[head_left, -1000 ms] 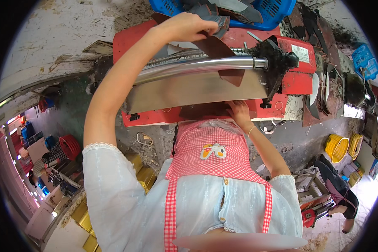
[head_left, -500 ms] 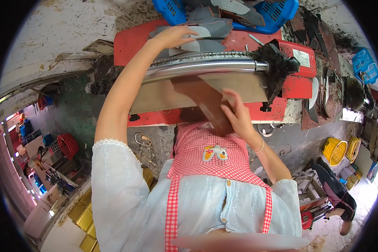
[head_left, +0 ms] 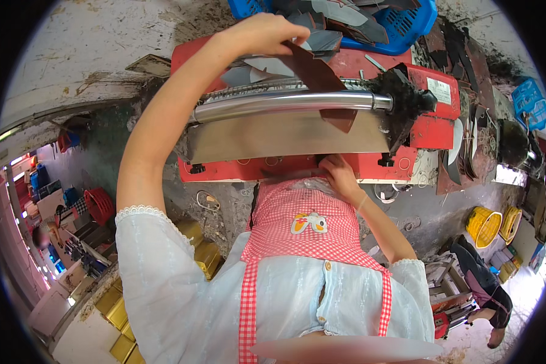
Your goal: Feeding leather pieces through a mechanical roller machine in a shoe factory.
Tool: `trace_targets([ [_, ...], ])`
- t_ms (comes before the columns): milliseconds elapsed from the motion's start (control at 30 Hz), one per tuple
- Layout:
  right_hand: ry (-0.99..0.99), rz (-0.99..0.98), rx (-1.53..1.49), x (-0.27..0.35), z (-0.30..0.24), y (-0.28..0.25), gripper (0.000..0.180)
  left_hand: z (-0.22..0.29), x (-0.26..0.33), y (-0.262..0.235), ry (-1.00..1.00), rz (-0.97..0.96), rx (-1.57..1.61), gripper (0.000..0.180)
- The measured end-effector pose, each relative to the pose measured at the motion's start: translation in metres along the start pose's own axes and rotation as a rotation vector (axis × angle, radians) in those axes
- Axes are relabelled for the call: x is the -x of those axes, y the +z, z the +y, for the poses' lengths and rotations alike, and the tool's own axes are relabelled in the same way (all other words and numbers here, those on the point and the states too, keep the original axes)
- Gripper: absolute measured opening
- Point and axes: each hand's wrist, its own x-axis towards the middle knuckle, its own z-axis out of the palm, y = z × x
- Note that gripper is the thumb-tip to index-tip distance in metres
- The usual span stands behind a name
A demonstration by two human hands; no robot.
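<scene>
My left hand (head_left: 267, 35) reaches over the far side of a red machine (head_left: 431, 130) with a chrome roller (head_left: 285, 104). Its fingers pinch one end of a brown leather-like sheet piece (head_left: 315, 70). That piece lies across the roller, and a brown tip shows on the near side, before the metal plate (head_left: 285, 134). Below the plate's near edge, close to my apron, my right hand (head_left: 341, 175) has its fingers curled at the end of a dark brown piece (head_left: 297, 164). Its fingertips are partly hidden.
Grey cut pieces (head_left: 264, 68) lie behind the roller. A blue basket (head_left: 406, 27) at the back holds more. Further pieces (head_left: 467, 142) lie at the right. A red-checked apron (head_left: 309, 203) touches the table edge. A person (head_left: 482, 273) is at the lower right.
My left hand has lifted and now grips a brown piece over the roller. My right hand has moved off the plate, down to the near edge. The brown piece has passed to the far side.
</scene>
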Motion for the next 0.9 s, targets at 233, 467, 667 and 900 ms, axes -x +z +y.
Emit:
trace_targets([
  [233,0.243,-0.127,-0.538,-0.031,-0.077,-0.104,0.031,-0.037,0.025,-0.026,0.165,0.738,-0.052,0.031],
  [467,0.357,0.214,-0.53,-0.079,-0.094,-0.138,0.041,-0.044,0.014,0.085,-0.038,0.129,0.18,0.033],
  [667,0.275,-0.076,-0.586,-0.094,-0.126,-0.205,0.034,-0.024,0.069,0.062,-0.124,0.116,0.179,0.035],
  [900,-0.22,-0.023,0.008,-0.222,-0.091,-0.246,0.08,0.009,0.067,-0.014,-0.087,0.57,-0.126,0.006],
])
